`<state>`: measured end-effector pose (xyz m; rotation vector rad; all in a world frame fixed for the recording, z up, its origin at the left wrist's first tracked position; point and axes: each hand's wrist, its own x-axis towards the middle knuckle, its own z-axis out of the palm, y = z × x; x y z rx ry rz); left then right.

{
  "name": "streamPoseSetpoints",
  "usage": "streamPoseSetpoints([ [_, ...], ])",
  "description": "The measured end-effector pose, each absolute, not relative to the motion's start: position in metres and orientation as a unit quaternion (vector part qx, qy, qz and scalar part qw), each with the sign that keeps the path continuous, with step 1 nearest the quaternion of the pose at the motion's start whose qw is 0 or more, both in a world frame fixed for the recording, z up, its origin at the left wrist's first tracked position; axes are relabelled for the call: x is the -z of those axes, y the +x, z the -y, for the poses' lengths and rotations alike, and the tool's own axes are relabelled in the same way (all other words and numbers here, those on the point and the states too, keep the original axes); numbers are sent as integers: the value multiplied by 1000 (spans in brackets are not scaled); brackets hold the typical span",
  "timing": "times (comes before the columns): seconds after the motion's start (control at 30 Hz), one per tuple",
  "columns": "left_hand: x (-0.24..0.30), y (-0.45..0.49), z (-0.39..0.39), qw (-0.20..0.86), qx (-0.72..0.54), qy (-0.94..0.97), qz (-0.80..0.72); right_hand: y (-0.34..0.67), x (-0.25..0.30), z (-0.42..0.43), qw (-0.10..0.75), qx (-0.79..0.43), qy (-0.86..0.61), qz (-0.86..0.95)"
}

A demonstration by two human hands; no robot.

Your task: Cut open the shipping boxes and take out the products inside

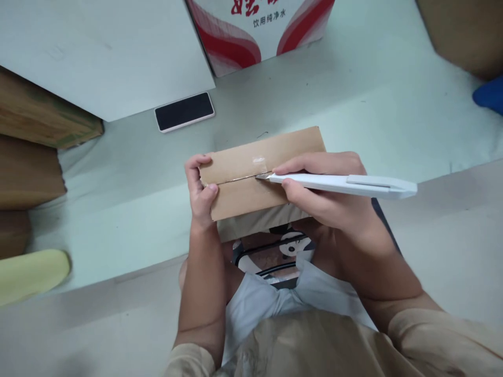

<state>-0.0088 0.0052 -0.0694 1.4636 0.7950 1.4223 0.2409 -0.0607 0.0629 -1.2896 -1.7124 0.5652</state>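
- Left forearm (202, 288): nearly upright, left of lower centre.
- Left hand (199, 198): just left of centre, curled in a grip, thumb below the fingers.
- Right forearm (375, 262): slanting up and leftward at lower right.
- Right hand (346, 213): right of centre, digits pinched, tips pointing left.

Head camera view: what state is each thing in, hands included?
Left hand: gripping the box's end
Right hand: closed around the cutter
White cutter: blade out, at the seam
Small cardboard box: flaps down, thin dark gap along part of the seam
Phone: flat, screen dark
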Motion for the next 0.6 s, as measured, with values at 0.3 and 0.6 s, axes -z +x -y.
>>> streamPoseSetpoints([
  [0.3, 67, -11, -2, 464, -557, 600, -338, 241, -61, 63, 479, -232, -521, 668],
  [0.6, 66, -9, 1, 456, -555, 609, -335, 249, -67, 67, 452, -262, -547, 654],
])
